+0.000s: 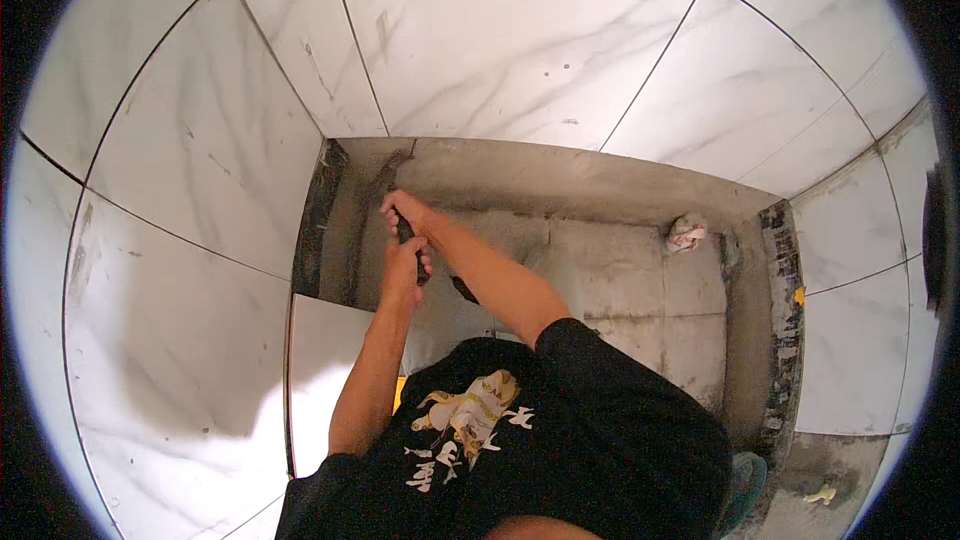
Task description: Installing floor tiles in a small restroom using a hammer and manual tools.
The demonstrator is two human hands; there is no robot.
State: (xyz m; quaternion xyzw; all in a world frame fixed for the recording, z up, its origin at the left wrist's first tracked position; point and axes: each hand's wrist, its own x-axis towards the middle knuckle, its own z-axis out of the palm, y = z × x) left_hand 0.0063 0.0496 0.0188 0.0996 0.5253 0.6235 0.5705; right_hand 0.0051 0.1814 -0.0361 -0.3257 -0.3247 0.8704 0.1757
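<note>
Both my hands are wrapped round the dark handle of a long tool that looks like a hammer (406, 231). My right hand (408, 210) grips it higher up, towards the wall. Just below, my left hand (405, 262) is closed on the lower part of the handle. The tool's curved head (392, 168) is up by the bare grey wall strip (500, 168), in the far left corner; it blends with the wall, so I cannot tell if it touches.
White marbled tiles (520, 50) cover the walls above the bare strip. Dark-coated edges (316, 215) run down the left side and the right side (782, 280). A crumpled whitish bag (686, 232) lies at the far right of the grey tiled floor (625, 275). A teal object (745, 485) is at lower right.
</note>
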